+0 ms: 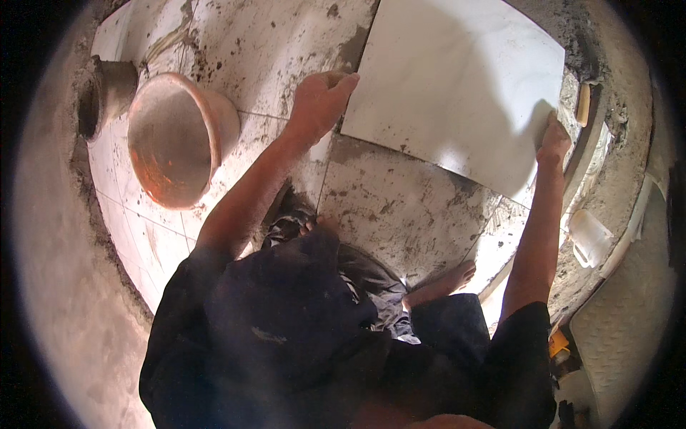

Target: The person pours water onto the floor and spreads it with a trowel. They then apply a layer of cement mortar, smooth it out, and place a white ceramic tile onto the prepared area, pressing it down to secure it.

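Dark clothing [286, 336] on the person's own body is filling the lower middle of the view, nearest the camera, and both bare forearms are reaching up and away from it. One bare foot [446, 280] is resting on the floor just beyond the knees.

Both hands are holding a large pale square tile [457, 86] by opposite edges. The left hand [319, 101] is gripping the tile's left corner, fingers curled over the edge and thumb lying on top. The right hand [554, 141] is clasping the right edge, fingers wrapped closed around it. The tile is sitting in the upper middle of the view, turned at an angle to the tiles already laid and casting a shadow on the ground below its near edge.

Under and before the tile, a mortar-smeared floor [400, 200] is showing, grey and blotchy. To the left, a worn round bucket [175, 136] with an orange-stained inside is lying tipped on the laid tiles, well apart from the left hand. By the right wall, a small clear plastic container [589, 237] is sitting near the right forearm.
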